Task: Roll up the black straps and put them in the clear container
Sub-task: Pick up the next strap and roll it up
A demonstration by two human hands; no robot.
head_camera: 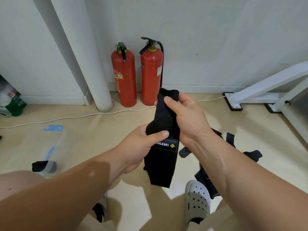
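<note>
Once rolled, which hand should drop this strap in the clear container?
Left hand, probably: the clear container lies on the floor to its left; the right hand, gripping the strap higher, is farther.

Left hand (140,147) below right hand (190,119), fingers probably curled

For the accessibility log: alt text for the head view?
A black strap is held above the floor, right hand gripping its top, left hand its middle. More black straps lie at right, a clear container at left, two fire extinguishers behind.
</note>
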